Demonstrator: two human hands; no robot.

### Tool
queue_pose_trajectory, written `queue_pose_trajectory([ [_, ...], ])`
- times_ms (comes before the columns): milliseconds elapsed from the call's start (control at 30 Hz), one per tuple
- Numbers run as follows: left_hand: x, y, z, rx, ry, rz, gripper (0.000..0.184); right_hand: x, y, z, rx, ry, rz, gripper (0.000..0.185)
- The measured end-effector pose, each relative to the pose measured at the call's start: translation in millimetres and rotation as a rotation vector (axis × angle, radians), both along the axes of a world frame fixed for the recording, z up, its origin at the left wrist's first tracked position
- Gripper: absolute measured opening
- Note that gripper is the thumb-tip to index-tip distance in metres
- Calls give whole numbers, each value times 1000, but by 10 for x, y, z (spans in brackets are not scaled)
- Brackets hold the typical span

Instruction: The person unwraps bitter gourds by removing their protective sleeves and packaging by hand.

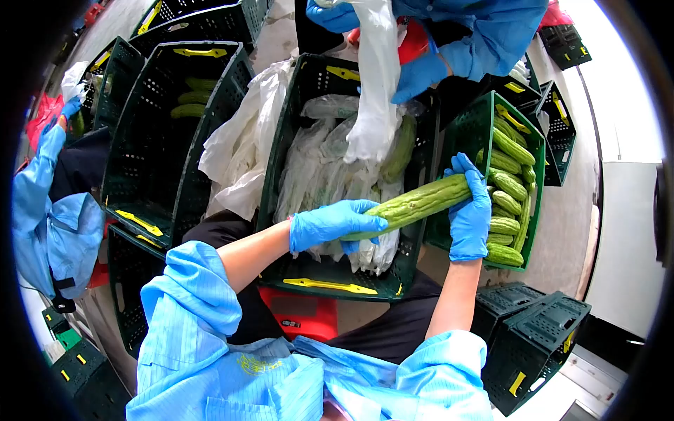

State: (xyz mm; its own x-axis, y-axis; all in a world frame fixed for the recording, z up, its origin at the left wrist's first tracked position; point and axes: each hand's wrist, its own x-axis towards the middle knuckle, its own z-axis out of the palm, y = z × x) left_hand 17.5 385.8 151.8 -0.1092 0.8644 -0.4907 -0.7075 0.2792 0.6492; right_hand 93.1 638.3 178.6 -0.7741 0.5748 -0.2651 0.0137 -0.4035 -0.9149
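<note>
A long green bitter melon (pixel 421 201) is held at a slant between my two blue-gloved hands. My left hand (pixel 337 224) is closed round its lower left end. At its upper right end, my right hand (pixel 469 210) grips it with bent fingers. Below the melon is a dark green crate (pixel 277 203) with bagged melons (pixel 316 161) lying in it, wrapped in clear plastic. Close to my right hand stands a green crate (pixel 537 203) of unwrapped bitter melons (pixel 507 184).
A co-worker's gloved hand (pixel 420 76) is near a hanging plastic bag (pixel 375 77) over the middle crate. White bags (pixel 246 140) lie left of it. A crate (pixel 140 168) holding several melons stands further left. Stacked crates (pixel 540 337) are lower right. Another person (pixel 53 224) is far left.
</note>
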Motion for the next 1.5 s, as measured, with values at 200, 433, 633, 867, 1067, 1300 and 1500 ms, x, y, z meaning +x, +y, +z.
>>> queue_pose_trajectory([
  [200, 78, -73, -34, 62, 130, -178, 52, 72, 44, -147, 97, -60, 60, 40],
  [433, 179, -497, 54, -227, 15, -27, 39, 6, 9, -187, 298, -350, 26, 48],
  [633, 389, -1264, 121, -440, -222, 248, 42, 33, 27, -96, 312, -307, 37, 49],
  [867, -1132, -1764, 967, -82, 176, 864, 41, 43, -51, -50, 298, -263, 54, 46],
  [1067, -1965, -1508, 1381, 541, 149, 1104, 50, 10, 65, -111, 293, -238, 56, 44],
  [1300, -611, -635, -474, -171, 67, 597, 48, 1, 624, -698, 13, 70, 2, 42],
  [1500, 669, -487, -2111, -807, 393, -114, 48, 283, 430, -145, 278, -1, -75, 37],
])
